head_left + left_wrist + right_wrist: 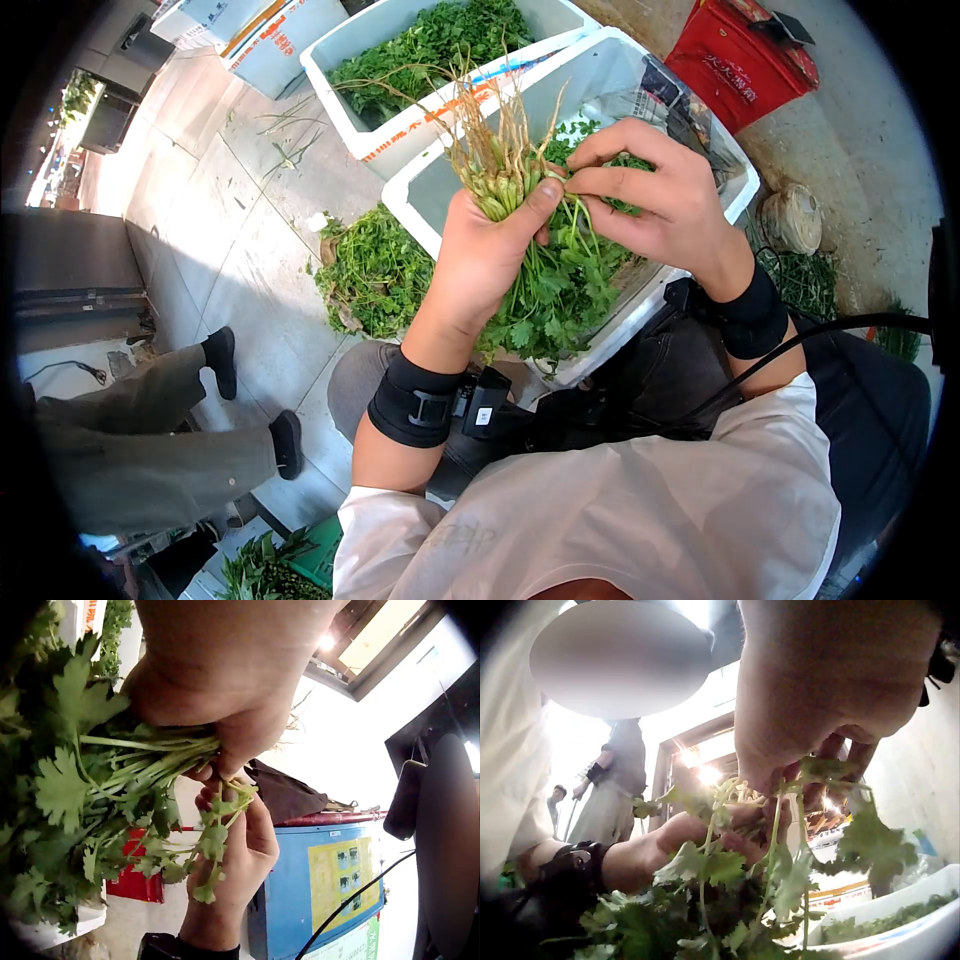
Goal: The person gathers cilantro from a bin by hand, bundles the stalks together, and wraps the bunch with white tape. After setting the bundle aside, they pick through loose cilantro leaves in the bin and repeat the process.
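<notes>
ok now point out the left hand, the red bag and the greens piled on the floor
Left hand (480,252): head view, base of the thumb
Red bag (722,62): head view, printed side
Greens piled on the floor (385,268): head view, middle of the heap

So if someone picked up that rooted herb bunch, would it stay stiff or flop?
The herb bunch would probably flop at its leafy end, where thin stems bend and droop. It's likely light, since the left hand alone grips it. The wispy roots look apt to tangle or snap.
</notes>
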Tool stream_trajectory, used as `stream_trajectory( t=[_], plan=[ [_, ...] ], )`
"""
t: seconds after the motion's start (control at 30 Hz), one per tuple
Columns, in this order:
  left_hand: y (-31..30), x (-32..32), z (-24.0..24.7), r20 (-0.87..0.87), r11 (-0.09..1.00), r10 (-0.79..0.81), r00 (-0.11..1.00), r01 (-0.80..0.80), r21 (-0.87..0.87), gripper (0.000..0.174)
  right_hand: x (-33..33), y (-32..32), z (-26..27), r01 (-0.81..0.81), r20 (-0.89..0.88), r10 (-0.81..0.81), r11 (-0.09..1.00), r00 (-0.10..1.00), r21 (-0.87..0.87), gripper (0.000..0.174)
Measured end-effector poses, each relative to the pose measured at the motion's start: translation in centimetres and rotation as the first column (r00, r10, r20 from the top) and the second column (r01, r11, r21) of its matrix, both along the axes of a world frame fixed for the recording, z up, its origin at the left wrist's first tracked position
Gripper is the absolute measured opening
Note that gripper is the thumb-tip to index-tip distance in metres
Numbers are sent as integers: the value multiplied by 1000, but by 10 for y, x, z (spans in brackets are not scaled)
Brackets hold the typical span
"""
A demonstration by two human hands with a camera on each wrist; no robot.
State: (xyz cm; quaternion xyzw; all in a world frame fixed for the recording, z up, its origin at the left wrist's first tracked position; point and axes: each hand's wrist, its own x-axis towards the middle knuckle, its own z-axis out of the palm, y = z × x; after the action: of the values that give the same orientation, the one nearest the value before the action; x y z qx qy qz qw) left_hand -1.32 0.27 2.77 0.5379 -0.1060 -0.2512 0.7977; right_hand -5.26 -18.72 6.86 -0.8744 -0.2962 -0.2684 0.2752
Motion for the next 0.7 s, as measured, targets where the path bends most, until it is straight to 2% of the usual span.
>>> stream_trajectory(
  t=[0.03, 0.07, 0.13, 0.2, 0.33, 0.43, 0.47, 0.53, 0.6, 0.67, 0.7],
  plan=[
    [0, -1, 1, 1, 1000, 2, 1000, -2, 0, 13, -1, 1, -1, 13, -69, -6, 995, 998, 95, 16],
    [0, -1, 3, 5, 1000, 5, 1000, -5, 12, 14, 0, 0, -1, 12, -69, -6, 995, 998, 95, 16],
    [1, -2, 3, 9, 1000, 11, 1000, -11, 24, 15, 1, -4, -3, 3, -221, 48, 975, 974, 223, 21],
    [2, 0, 0, 19, 999, -30, 999, 29, 33, 19, 2, -6, -5, 10, -268, 59, 969, 962, 247, 21],
    [0, 2, -5, 98, 996, -13, 995, 4, 84, 19, 4, -9, -7, 25, -340, 68, 965, 938, 262, 20],
    [-2, 2, -5, 126, 994, -7, 992, -7, 109, 18, 3, -6, -7, 46, -252, 1, 982, 968, 181, 15],
    [-4, 2, -5, 63, 997, -2, 998, -3, 73, 19, 3, -6, -5, 42, -254, 5, 983, 967, 178, 15],
    [-6, 3, -6, -1, 999, 1, 1000, -1, 36, 19, 3, -7, 1, 13, -45, -14, 999, 999, -30, 15],
    [-4, 4, -7, -30, 999, -47, 998, 46, -27, 20, 5, -9, 1, 6, -20, -6, 999, 1000, -43, 15],
    [-2, 4, -6, 10, 998, -66, 998, 66, 11, 20, 4, -9, 1, -1, 7, 1, 998, 1000, -56, 15],
    [-1, 4, -5, 48, 995, -87, 995, 85, 50, 19, 3, -8, -2, 9, -101, -4, 999, 995, 53, 16]
  ],
)
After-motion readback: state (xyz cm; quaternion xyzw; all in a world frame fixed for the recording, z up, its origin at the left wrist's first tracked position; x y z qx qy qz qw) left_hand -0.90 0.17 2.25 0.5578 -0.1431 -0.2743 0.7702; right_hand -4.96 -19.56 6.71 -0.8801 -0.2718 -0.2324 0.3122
